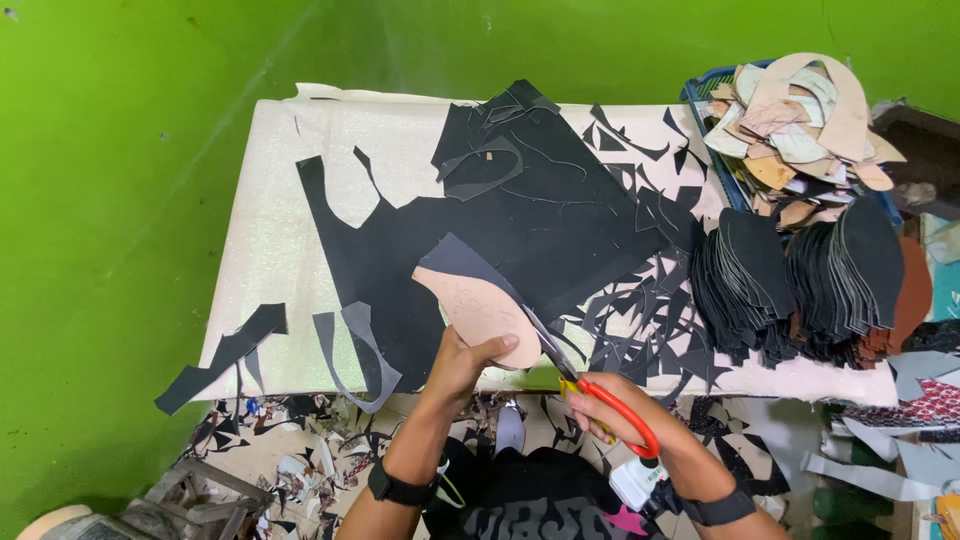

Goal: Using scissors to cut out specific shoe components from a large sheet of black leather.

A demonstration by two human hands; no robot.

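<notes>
Green walls stand behind the white worktop [270, 250] we are leaning over. At its near edge our left hand [462, 362] pinches a tan pattern piece [478, 312] together with the black sheet [470, 262] beneath it, thumb on top and fingers under. Our right hand [612, 405] is closed through the red handles of the scissors [590, 385], whose blades lie along the pattern's right edge, partway into the black material.

Just behind that, a large black sheet [540, 210] with cut-out outlines covers the middle of the worktop, and a smaller dark cut piece [480, 168] rests on its upper part. Black offcuts [640, 330] are strewn to the right of the scissors, with long strips [225, 355] hanging over the front left edge.

Farther right, stacks of black cut shapes [800, 280] stand fanned side by side, some brown ones at their end. Behind them a blue basket [700, 95] holds pale and tan pieces. Scraps litter the floor [290, 450] below us.
</notes>
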